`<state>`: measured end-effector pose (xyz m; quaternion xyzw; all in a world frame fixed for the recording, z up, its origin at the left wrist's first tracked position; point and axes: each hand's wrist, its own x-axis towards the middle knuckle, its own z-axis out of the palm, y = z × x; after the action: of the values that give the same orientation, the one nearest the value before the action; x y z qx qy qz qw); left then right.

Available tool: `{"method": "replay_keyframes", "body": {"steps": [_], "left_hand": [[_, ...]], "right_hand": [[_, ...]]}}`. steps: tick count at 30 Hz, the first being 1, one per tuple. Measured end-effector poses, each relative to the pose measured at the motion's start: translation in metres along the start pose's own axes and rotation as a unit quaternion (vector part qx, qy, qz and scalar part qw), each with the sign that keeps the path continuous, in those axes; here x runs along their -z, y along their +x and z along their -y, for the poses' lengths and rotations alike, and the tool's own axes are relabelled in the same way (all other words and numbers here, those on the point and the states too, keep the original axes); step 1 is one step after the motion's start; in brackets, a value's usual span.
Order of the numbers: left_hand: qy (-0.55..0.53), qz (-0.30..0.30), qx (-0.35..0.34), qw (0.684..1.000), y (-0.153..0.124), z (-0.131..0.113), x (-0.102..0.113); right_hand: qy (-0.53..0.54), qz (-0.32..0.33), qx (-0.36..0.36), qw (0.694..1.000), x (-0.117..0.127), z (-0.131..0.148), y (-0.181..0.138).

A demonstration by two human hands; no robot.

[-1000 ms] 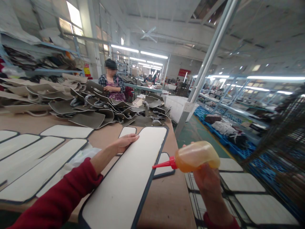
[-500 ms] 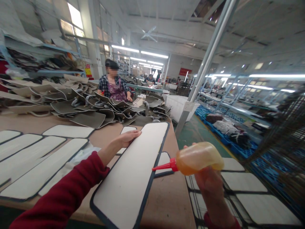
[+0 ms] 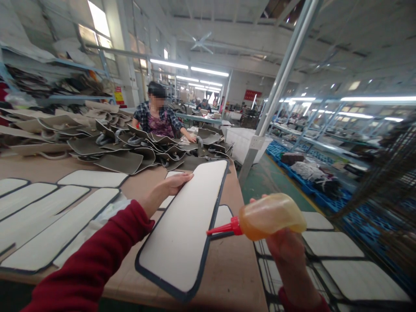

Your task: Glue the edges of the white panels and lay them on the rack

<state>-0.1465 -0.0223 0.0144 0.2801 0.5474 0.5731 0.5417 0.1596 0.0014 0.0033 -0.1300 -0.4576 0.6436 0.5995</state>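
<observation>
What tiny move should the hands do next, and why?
Maybe the left hand could slide the white panel slightly farther away while the right hand holds the bottle steady. The red nozzle has its tip at the panel's dark right border, partway along, and more border stretches toward the near end.

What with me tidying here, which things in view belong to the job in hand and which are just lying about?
Job in hand:
dark-edged white panel, in left hand
red-nozzled squeeze bottle, in right hand
probably similar panels on the table

Apparently not part of it:
grey bag pieces
white bin
blue pallets
</observation>
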Motion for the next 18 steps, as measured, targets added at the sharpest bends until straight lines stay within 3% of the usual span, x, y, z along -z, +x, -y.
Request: {"method": "replay_keyframes", "body": {"steps": [11,18], "left_hand": [[-0.026,-0.018,0.012,0.999,0.0058,-0.0006,0.0047],[-0.015,-0.046,0.017,0.999,-0.0016,-0.0051,0.0051]], "right_hand": [[-0.022,-0.009,-0.016,1.000,0.0020,-0.0019,-0.0018],[0.003,0.025,-0.036,0.999,0.0013,0.0003,-0.0025]]}}
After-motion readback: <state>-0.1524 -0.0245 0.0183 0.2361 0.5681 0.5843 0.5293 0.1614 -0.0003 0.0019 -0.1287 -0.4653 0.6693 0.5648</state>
